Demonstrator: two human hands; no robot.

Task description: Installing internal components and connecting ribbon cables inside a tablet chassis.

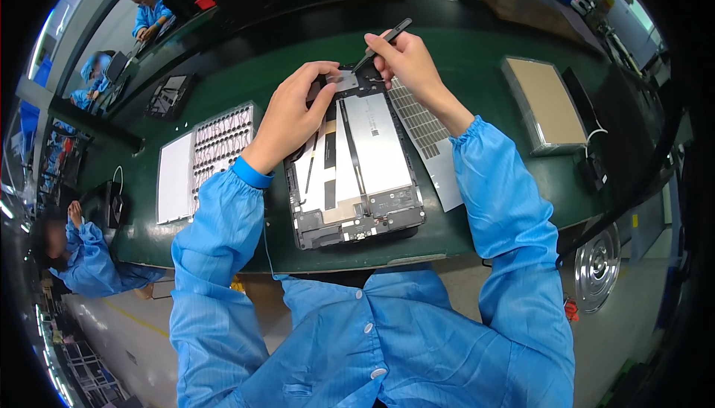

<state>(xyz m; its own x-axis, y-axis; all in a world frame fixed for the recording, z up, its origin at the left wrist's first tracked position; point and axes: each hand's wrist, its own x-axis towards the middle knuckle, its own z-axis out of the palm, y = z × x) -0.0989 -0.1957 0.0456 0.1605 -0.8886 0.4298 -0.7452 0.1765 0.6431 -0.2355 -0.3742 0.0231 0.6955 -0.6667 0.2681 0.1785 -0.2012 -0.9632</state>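
An opened tablet (pixel 380 147) lies in front of me, its silver inner panel, dark flat cables and boards showing. My left hand (pixel 294 114) reaches to its far left corner, with thumb and curved fingers gripping around a small silver plate (pixel 344 80) there. Black tweezers (pixel 386 43) are pinched in my right hand (pixel 411 64), their tips pointing down beside that plate. Whether the tips hold anything is too small to tell. Partly under the right forearm, a sheet of grey rectangular pieces (pixel 421 125) lies along the tablet's right side.
On the left of the green table (pixel 246 248) a tray of small wired black parts (pixel 223 136) sits by a white sheet (pixel 175 177). A dark device (pixel 170 95) lies behind it. At right stand a tan-topped box (pixel 547 103) and a black cabled unit (pixel 592 173). Co-workers sit at left.
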